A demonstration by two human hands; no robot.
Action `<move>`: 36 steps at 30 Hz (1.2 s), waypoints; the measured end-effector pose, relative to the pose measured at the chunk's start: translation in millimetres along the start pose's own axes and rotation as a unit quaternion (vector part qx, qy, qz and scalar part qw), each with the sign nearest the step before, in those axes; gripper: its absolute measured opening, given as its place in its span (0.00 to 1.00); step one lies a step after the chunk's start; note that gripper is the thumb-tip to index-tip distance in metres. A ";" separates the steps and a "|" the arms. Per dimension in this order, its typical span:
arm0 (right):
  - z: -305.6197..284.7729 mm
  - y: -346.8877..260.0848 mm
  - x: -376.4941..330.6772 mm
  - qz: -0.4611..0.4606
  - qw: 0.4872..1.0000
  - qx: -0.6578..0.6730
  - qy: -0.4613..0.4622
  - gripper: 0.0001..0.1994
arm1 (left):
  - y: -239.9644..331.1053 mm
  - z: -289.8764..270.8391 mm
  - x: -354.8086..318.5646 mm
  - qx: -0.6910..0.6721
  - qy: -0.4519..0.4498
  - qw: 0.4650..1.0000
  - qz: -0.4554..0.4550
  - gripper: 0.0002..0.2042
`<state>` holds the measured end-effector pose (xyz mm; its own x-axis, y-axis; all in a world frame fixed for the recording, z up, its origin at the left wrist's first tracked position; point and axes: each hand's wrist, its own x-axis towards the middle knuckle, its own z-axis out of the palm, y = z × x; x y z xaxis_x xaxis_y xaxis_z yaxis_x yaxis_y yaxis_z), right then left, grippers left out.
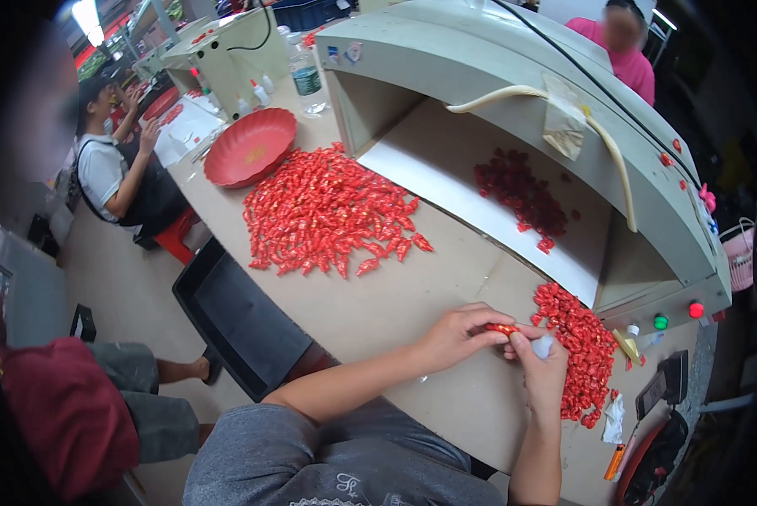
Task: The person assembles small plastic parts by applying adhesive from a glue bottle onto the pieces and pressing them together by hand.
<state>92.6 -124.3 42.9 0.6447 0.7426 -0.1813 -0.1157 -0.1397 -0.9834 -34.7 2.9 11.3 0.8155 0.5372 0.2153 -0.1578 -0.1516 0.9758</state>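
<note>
In front of me, my left hand (467, 331) pinches a small shiny red piece with gold marks (502, 328) between thumb and fingers. My right hand (544, 364) meets it from the other side, its fingertips at the right end of the same piece. Tucked in the right hand is a whitish translucent object (544, 345), perhaps a small bottle, mostly covered by the fingers. Close beside that hand lies a heap of small red pieces (576, 354). Farther left spreads a large pile of red, gold-marked pieces (328, 211).
A hooded machine (513, 59) with a dark red cluster (522, 194) inside stands behind my hands. A red scalloped bowl (252, 148), a water bottle (307, 76) and a black tray (243, 312) are leftward. An orange cutter (614, 462) lies at right. Other people sit nearby.
</note>
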 end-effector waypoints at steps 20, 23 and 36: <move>-16.7 -13.9 -8.3 -0.048 0.998 -0.015 -0.030 0.11 | -35.1 -30.5 165.5 0.394 0.089 0.905 0.136 0.10; -8.7 -11.1 -6.4 -0.129 0.990 -0.062 -0.010 0.12 | -45.5 -24.3 176.9 0.450 0.055 0.883 0.124 0.11; -23.6 -22.7 -9.3 -0.144 0.989 -0.001 -0.043 0.13 | 10.1 -10.7 35.7 -0.392 -0.035 0.886 -0.246 0.10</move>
<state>107.1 -143.5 67.0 0.5842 0.8046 0.1062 0.0647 0.0843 -0.9943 -13.2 29.5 29.3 0.9212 0.3215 -0.2191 -0.0900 0.7240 0.6839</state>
